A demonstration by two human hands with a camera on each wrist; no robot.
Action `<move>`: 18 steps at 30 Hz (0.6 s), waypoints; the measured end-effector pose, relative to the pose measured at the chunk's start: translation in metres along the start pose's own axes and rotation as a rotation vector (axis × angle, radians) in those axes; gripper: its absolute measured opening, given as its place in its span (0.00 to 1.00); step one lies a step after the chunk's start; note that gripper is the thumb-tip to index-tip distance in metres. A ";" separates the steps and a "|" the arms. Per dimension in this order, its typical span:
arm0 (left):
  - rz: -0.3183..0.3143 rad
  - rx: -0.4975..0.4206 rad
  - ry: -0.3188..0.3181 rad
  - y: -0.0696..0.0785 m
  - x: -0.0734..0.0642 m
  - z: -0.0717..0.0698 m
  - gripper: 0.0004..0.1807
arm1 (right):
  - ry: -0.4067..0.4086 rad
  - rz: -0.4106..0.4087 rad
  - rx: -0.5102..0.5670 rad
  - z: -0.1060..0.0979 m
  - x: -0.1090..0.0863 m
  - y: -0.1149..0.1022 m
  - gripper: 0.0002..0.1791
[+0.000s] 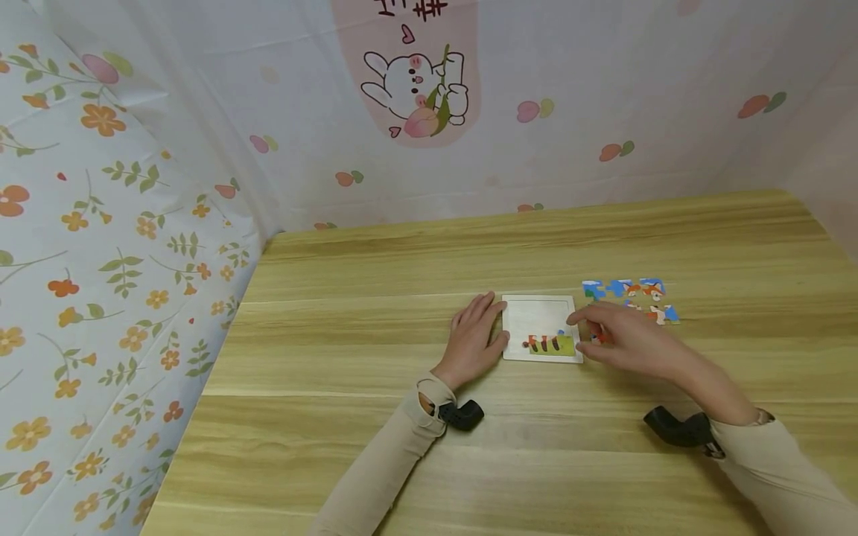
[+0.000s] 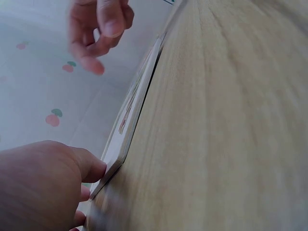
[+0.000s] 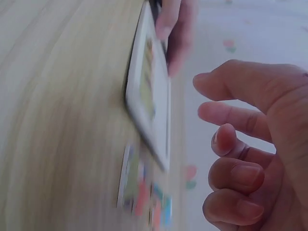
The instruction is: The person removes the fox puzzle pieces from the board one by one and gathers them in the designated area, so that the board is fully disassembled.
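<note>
A white jigsaw tray (image 1: 536, 316) lies flat on the table, with joined pieces (image 1: 561, 345) in its lower right part showing green ground and an orange, dark-striped shape. My left hand (image 1: 472, 341) rests at the tray's left edge, and its thumb (image 2: 91, 166) touches the rim in the left wrist view. Above the tray's right edge is my right hand (image 1: 626, 341), thumb and forefinger apart. The right wrist view shows its fingers (image 3: 240, 175) loosely bent with nothing between them. Loose puzzle pieces (image 1: 653, 289) lie right of the tray, some hidden under the right hand.
The wood-grain table (image 1: 348, 320) extends around the tray. A white printed curtain (image 1: 281, 89) hangs behind it, and a flowered cloth (image 1: 121, 283) hangs on the left. Black wrist cameras (image 1: 462, 415) are strapped to both wrists.
</note>
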State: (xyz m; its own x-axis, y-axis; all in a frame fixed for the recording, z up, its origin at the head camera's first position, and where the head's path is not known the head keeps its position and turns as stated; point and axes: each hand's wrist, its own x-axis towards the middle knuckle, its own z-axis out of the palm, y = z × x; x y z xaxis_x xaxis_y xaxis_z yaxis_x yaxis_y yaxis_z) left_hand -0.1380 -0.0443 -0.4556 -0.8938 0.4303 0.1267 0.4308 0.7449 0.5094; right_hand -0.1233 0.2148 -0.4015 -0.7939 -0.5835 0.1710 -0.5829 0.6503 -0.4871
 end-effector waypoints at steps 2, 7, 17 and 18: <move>0.000 0.004 0.000 0.000 0.000 0.000 0.27 | -0.024 -0.001 0.011 0.003 0.006 -0.006 0.13; 0.000 0.011 -0.001 -0.001 0.001 0.000 0.27 | -0.050 -0.023 -0.002 0.015 0.021 -0.014 0.11; -0.001 0.013 0.006 -0.001 0.000 -0.001 0.27 | -0.103 -0.017 0.017 0.034 0.029 -0.015 0.09; -0.001 0.012 0.006 -0.001 0.000 -0.001 0.26 | -0.104 -0.011 0.016 0.035 0.030 -0.015 0.08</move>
State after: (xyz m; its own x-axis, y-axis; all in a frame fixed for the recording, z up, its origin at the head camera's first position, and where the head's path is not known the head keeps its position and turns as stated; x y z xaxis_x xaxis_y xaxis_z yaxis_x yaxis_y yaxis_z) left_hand -0.1387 -0.0454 -0.4551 -0.8948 0.4267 0.1316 0.4317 0.7513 0.4992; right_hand -0.1317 0.1704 -0.4190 -0.7648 -0.6383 0.0875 -0.5881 0.6364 -0.4991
